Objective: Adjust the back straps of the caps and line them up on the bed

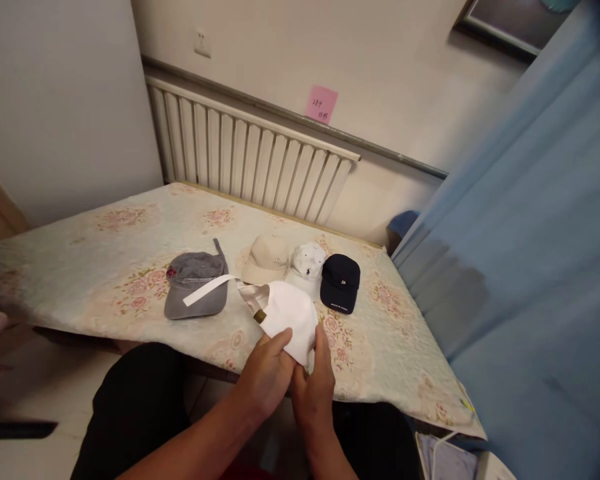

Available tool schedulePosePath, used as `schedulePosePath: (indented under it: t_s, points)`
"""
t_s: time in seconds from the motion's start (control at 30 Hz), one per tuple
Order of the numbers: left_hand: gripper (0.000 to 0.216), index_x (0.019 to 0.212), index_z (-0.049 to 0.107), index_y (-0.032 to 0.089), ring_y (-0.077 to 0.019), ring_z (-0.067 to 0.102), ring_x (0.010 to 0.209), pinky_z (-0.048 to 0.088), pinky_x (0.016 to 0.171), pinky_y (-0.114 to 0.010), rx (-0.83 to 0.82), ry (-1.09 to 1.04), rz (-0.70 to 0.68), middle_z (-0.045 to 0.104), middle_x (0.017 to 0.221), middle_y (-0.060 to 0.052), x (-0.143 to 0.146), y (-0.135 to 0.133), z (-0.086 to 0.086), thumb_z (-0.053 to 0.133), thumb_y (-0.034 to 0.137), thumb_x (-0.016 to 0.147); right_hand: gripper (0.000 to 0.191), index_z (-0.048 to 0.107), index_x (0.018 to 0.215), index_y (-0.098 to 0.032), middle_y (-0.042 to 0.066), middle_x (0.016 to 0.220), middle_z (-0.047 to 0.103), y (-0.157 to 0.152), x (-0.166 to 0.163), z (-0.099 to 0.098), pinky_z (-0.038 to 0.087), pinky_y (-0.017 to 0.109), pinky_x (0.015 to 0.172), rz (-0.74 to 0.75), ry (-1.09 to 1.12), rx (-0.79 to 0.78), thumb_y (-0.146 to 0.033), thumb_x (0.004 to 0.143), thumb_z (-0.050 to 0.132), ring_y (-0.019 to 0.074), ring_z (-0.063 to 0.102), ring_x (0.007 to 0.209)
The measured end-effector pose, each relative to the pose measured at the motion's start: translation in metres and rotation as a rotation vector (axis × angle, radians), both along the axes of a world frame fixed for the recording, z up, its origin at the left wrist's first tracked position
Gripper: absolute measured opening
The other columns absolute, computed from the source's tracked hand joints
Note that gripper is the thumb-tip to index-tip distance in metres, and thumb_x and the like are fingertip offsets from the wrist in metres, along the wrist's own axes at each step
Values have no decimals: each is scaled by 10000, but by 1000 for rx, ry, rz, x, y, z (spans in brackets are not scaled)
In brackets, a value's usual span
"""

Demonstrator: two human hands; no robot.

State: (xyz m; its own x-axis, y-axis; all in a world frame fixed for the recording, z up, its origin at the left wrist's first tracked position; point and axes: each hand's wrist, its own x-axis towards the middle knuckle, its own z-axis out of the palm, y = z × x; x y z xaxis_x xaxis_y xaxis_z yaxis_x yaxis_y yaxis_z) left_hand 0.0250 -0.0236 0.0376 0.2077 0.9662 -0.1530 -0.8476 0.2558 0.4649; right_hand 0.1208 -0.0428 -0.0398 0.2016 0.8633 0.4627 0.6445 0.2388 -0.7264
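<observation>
Between my two hands is a white baseball cap (291, 310), held above the table's near edge. Its back strap hangs loose and sticks out to the left, beside a brass-coloured buckle. My left hand (267, 373) grips the cap's lower side with the thumb on top. On the right side, my right hand (317, 387) has its fingers wrapped along the cap. Beyond it, a beige cap (266, 259), a white cap with a small dark logo (307, 263) and a black cap (341, 280) sit in a row. A grey cap (197, 287) lies to the left, its strap standing up.
A flowered cloth covers the table (105, 247). Behind it are a white radiator (250, 153) and a wall with a pink note (322, 105). A blue curtain (520, 267) hangs along the right side. A bag (450, 460) stands at the lower right.
</observation>
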Motion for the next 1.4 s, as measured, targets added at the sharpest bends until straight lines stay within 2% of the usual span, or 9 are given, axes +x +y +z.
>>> schedulePosePath:
  t_s: [0.1,0.2,0.4,0.6,0.8,0.97,1.17,1.3,1.4]
  points:
    - [400,1214,542,214,-234,578,1095,446,963,-348,32,-37,-9,680,1092,-48,1,-1,0,526,140,821,634,189,1431,-165,127,1485,254,6,-1,5,289,525,1063,-6,-111,116,-161,834,402,271,264,1354]
    - [417,1236,525,209,-227,574,1103,431,987,-347,23,-53,-8,675,1104,-49,0,1,0,531,140,824,582,188,1431,-149,150,1467,287,12,-2,2,324,517,1043,-30,-153,152,-217,884,375,270,293,1341]
    - [390,1220,523,167,-222,554,1132,407,1018,-348,6,-42,6,650,1151,-70,-3,5,1,529,141,831,531,280,1401,-140,166,1404,398,14,-3,-2,377,496,1009,-45,-74,63,-297,903,375,274,386,1291]
    - [358,1206,525,200,-218,532,1160,395,1034,-360,65,29,-4,629,1184,-57,1,1,-3,489,207,850,520,336,1375,-161,146,1373,447,14,-2,11,411,462,984,-31,-74,-3,-336,890,403,264,441,1250]
    - [343,1194,529,234,-225,522,1169,422,1011,-368,131,124,-34,572,1269,-41,3,-3,-5,454,267,861,542,371,1354,-112,162,1319,504,16,2,23,429,426,961,-40,-92,25,-329,862,429,263,487,1207]
    - [291,1128,569,221,-233,495,1193,398,1020,-397,161,148,-90,585,1246,-57,0,-4,-8,491,287,856,483,440,1318,-132,126,1275,557,18,8,28,446,375,942,-5,55,-19,-283,861,386,234,519,1179]
    - [334,1062,594,154,-230,533,1142,379,1009,-376,196,370,-233,604,1192,-117,-18,-12,-31,490,400,862,456,532,1237,-170,74,1224,604,20,15,37,436,335,940,15,314,-99,-199,809,378,208,541,1147]
    - [340,1038,568,147,-211,641,863,473,802,-357,113,652,-359,671,949,-92,-40,-19,-59,519,407,824,440,557,1212,-193,53,1246,589,21,22,40,390,334,979,-13,379,-88,-205,800,402,208,505,1178]
    - [270,867,579,156,-166,613,689,466,672,-302,171,867,-286,654,788,-39,-56,-17,-83,530,407,779,421,578,1190,-193,54,1223,606,22,30,39,382,343,980,-53,416,-89,-228,796,435,219,510,1167]
